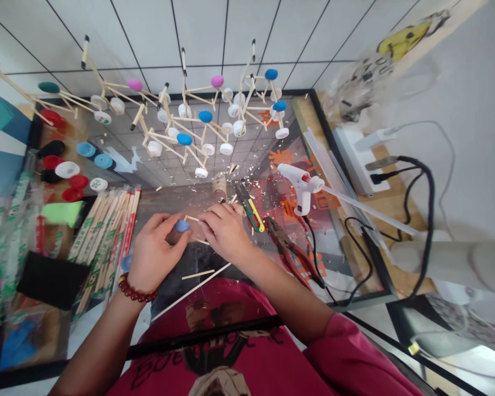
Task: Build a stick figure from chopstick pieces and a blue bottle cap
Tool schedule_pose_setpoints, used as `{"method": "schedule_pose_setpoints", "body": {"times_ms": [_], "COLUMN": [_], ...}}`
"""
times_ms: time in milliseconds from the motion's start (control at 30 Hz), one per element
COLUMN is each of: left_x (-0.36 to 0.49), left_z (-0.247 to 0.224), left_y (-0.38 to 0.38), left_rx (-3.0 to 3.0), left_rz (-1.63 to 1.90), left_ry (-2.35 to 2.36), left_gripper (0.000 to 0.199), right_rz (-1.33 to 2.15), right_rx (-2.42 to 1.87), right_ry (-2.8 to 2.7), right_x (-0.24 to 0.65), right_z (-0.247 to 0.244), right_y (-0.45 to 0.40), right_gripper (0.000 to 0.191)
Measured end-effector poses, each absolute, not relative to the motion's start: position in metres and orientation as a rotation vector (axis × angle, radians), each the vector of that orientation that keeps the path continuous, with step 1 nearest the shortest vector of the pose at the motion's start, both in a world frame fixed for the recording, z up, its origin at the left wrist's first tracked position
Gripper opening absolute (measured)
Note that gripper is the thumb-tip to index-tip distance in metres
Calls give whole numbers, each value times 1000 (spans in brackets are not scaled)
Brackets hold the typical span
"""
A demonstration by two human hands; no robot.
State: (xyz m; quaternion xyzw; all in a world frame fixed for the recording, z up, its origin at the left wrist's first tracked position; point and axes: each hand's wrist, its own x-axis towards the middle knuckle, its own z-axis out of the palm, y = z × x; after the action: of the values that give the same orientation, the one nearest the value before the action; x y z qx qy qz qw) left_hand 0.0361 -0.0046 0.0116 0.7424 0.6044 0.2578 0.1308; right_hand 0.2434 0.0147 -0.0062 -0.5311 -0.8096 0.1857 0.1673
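My left hand (pixel 152 247), with a red bead bracelet, pinches a small blue clay-like lump (pixel 182 225) between thumb and fingers. Close beside it, my right hand (pixel 226 231) is closed on the ends of a small frame of thin wooden sticks (pixel 198 240); its fingertips hide part of the joint. The lump lies against the left side of this frame, and whether it is stuck on I cannot tell. Below both hands a short loose stick (pixel 198 274) lies on the glass tabletop, near a long pale rod (pixel 192 291).
Several stick tricycle models (pixel 206 116) with bottle-cap wheels stand at the back. Wrapped chopsticks (pixel 103 242) and loose caps (pixel 67 169) lie left. A utility knife (pixel 253 212), red-handled pliers (pixel 291 247) and a white glue gun (pixel 300 187) with its cord are right, before a power strip (pixel 361 159).
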Motion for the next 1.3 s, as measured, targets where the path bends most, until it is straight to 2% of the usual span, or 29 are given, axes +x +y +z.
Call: {"method": "schedule_pose_setpoints", "body": {"times_ms": [767,967,1300], "left_x": [42,41,41], "left_z": [11,10,11], "left_y": [-6,-6,-7], "left_rx": [2110,2133,2097], "left_rz": [702,708,675], "left_ry": [1783,1769,1816], "left_gripper": [37,44,53], "right_rz": [561,533,505], "right_rx": [-1551,-1557,-1554], "right_ry": [-2280,-2269,-2277], "right_x": [241,240,241], "right_z": [-5,-6,-5], "right_y": [15,15,13], "right_gripper": [19,15,21]}}
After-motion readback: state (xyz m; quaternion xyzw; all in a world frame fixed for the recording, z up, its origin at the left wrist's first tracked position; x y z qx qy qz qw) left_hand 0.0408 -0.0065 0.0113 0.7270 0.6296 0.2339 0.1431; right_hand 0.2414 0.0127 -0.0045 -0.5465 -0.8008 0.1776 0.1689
